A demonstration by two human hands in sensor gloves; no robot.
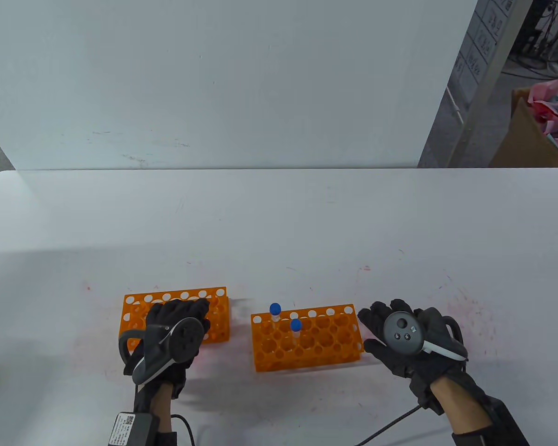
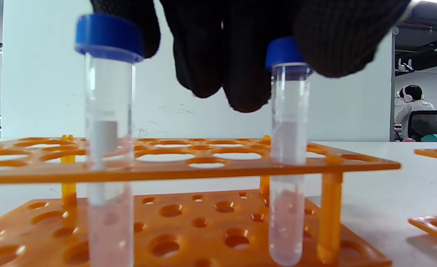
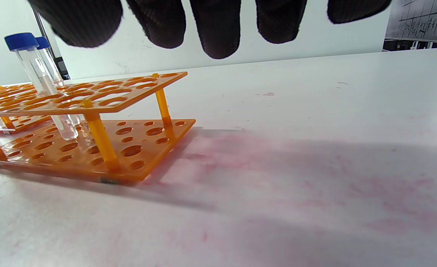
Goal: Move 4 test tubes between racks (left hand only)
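Observation:
Two orange racks stand near the table's front edge. My left hand (image 1: 181, 316) lies over the left rack (image 1: 216, 311). In the left wrist view this rack (image 2: 203, 167) holds two clear blue-capped tubes; my fingers (image 2: 240, 74) pinch the cap of the right tube (image 2: 288, 148), which stands upright in its hole. The other tube (image 2: 109, 111) stands free at the left. The right rack (image 1: 316, 346) holds two more blue-capped tubes (image 1: 275, 310) (image 1: 295, 326). My right hand (image 1: 390, 332) rests open and empty beside that rack's right end, fingers spread (image 3: 211, 33).
The white table (image 1: 279, 223) has faint pink stains around the racks. A white panel (image 1: 214, 83) stands behind the table. A cardboard box (image 1: 534, 134) with coloured scraps sits off the far right corner. The right rack also shows in the right wrist view (image 3: 92, 100).

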